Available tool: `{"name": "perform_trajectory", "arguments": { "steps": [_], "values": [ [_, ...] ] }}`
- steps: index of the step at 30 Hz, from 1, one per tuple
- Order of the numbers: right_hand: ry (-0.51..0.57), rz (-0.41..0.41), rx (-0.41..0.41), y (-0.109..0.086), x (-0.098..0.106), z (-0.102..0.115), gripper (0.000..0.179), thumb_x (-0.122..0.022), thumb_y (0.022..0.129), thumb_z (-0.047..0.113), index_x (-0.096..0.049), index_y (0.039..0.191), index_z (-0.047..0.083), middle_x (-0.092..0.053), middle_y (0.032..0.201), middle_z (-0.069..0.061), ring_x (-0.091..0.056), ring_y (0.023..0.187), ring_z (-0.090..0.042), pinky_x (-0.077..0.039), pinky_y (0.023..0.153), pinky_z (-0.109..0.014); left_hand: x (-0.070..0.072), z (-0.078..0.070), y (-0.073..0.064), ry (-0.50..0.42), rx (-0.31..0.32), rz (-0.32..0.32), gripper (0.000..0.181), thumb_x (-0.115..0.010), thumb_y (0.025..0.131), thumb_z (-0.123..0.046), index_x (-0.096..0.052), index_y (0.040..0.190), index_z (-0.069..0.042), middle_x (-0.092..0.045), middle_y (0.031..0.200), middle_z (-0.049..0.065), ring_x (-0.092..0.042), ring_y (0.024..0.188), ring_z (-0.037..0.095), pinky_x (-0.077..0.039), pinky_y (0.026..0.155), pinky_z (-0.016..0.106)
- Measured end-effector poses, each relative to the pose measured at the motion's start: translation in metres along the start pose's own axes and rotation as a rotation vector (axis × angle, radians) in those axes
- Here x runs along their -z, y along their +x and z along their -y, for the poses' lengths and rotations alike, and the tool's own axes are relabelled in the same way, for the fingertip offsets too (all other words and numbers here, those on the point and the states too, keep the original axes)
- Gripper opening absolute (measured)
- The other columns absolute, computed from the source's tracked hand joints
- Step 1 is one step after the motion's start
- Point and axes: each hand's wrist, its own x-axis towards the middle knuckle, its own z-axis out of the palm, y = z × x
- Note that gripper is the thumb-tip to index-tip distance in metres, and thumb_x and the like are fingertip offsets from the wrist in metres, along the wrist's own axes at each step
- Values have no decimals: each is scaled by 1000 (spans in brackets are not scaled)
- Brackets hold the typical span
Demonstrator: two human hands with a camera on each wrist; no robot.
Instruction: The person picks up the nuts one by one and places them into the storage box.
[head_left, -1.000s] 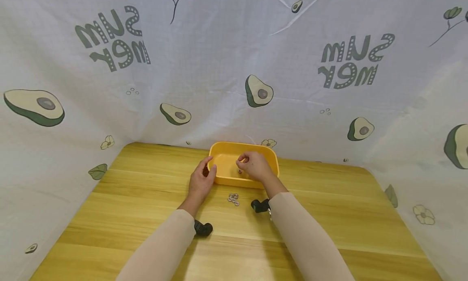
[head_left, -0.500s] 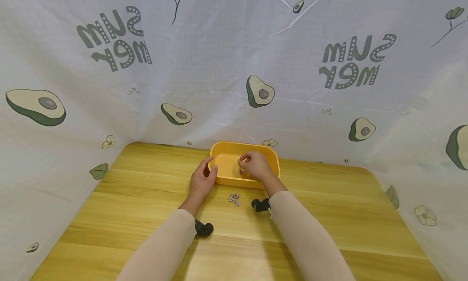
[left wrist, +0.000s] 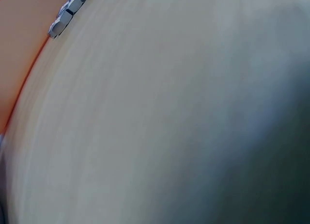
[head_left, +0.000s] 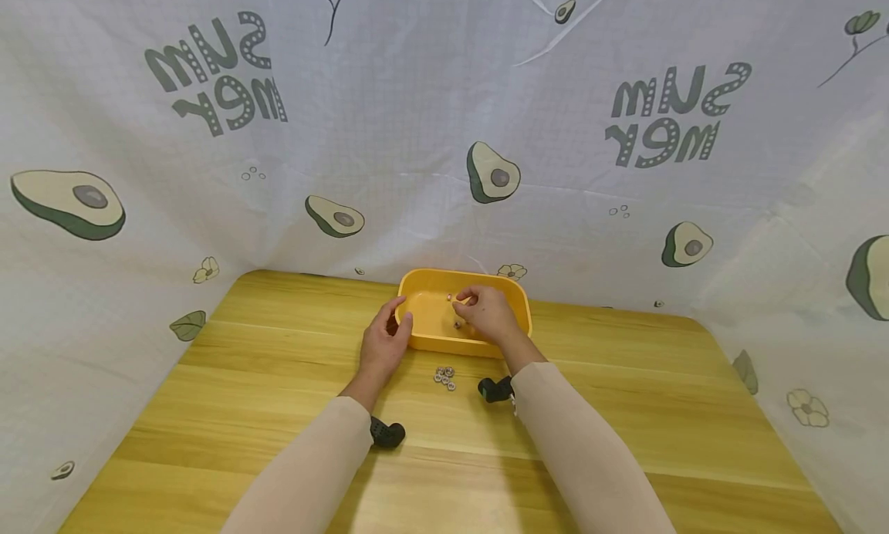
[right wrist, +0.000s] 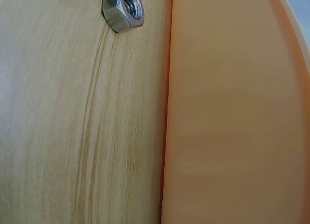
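Hex nuts (head_left: 445, 380) lie before the yellow tray (head_left: 441, 344); I grip its left end with my left hand (head_left: 383, 343); my right hand (head_left: 488, 315), grasp unclear, should release any nut low inside.

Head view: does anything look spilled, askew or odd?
Only the backdrop cloth: its "summer" lettering reads mirrored, as if seen from behind. The yellow tray sits upright; the metal nuts in front lie clustered.
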Motion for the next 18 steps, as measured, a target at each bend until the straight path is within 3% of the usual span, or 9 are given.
{"name": "perform_trajectory", "arguments": {
  "steps": [18],
  "values": [
    [7, -46, 13, -12, 10, 9, 21, -71, 96, 25, -71, 112, 10, -66, 88, -7, -54, 64, -17, -43, 54, -26, 2, -4, -3, -3, 7, 12, 41, -61, 102, -30, -60, 142, -22, -61, 144, 7, -62, 124, 29, -51, 106, 47]
  ]
}}
